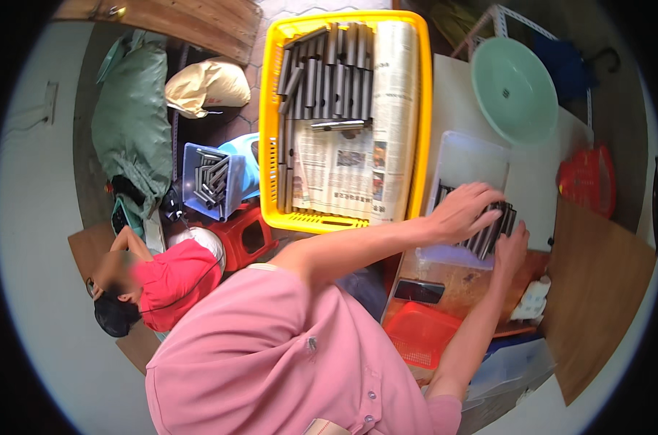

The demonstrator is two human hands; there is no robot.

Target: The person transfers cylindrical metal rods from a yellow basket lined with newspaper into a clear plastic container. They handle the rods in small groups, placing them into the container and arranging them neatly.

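Note:
My left hand reaches across to the right and curls over a bunch of short dark tubes. From below, my right hand closes on the other side of the same tubes, so they sit between my two hands. The bunch lies at a translucent plastic box, with more dark tubes partly covered by my left hand. To the left stands a large yellow basket lined with newspaper; rows of dark tubes lie in its upper part and along its left side.
A green basin, phone, red tray and red plastic item surround the work table. At left, a blue bin of tubes stands near a red stool and a seated person in red.

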